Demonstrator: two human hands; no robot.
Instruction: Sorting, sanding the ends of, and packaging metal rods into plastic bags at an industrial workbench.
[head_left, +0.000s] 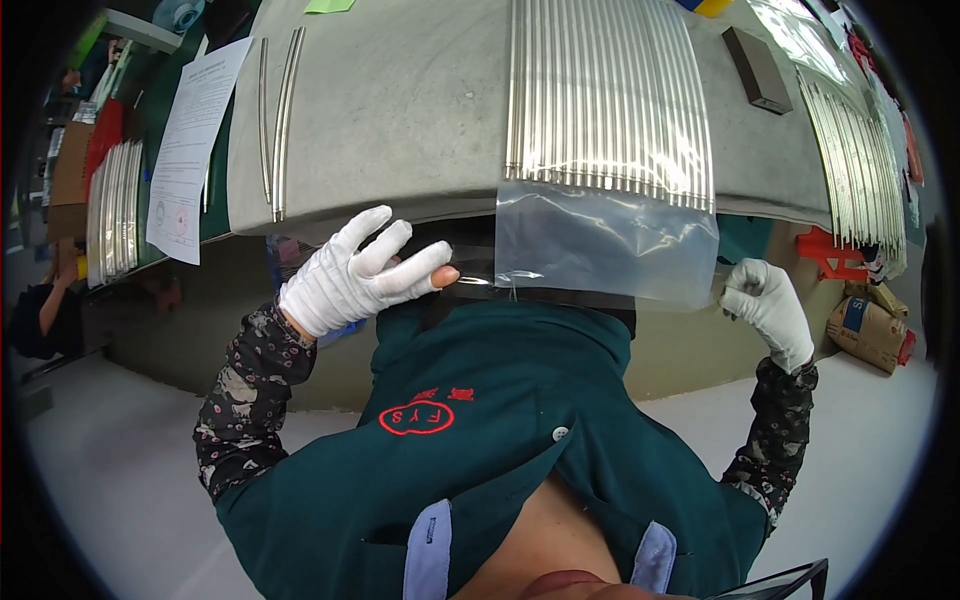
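Nearest you, your right hand (770, 310) was just off the lower right corner of the bag (610, 245). Its grip was curled nearly closed; nothing showed in it, and you could not tell whether the fingertips touched the film. Your left hand (365, 270) was out to the left of the bag, its grip open and empty with fingers spread, so the right was clearly the nearer hand. From the right hand the bag lay leftward and away from you.

The bag's free end hung over the near edge of the tabletop (400, 130), clear, slack and faintly wrinkled. Beyond it, the tubes (610, 100) appeared to lie within the film: a flat, close row, silvery and glossy, long axes running away from you, near ends roughly level.

Left of the bag, across bare tabletop, lay a few loose tubes (285, 120), with a printed sheet (198, 150) farther left. Right of the bag sat a dark block (757, 70).
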